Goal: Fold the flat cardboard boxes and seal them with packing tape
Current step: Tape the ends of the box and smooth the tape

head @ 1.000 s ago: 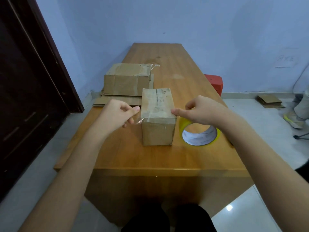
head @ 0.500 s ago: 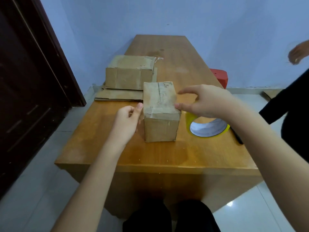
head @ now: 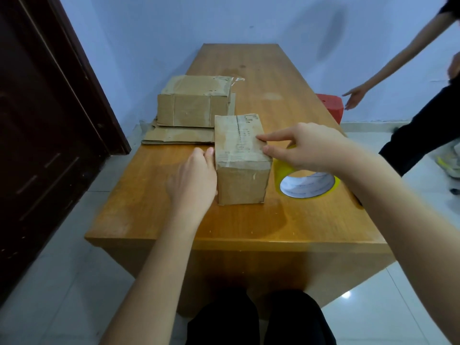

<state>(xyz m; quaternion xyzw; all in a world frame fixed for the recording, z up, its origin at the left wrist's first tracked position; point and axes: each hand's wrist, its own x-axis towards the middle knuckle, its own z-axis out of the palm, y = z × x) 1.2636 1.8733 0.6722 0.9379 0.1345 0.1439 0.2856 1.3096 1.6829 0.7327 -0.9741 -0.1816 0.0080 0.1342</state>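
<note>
On table [head: 249, 227]: left hand [head: 193, 180] flat, fingers straight against box [head: 241, 160] side; right hand [head: 306, 148] fingers extended, pressing box top.

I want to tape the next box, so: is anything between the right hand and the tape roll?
Nothing visible. The right hand hovers just above the yellow tape roll, fingertips touching the small box beside it. The left hand presses that box's other side.

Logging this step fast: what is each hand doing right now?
Left hand: open, flat against the left side of the small brown cardboard box.
Right hand: open, fingertips pressing the box's top right edge.
</note>
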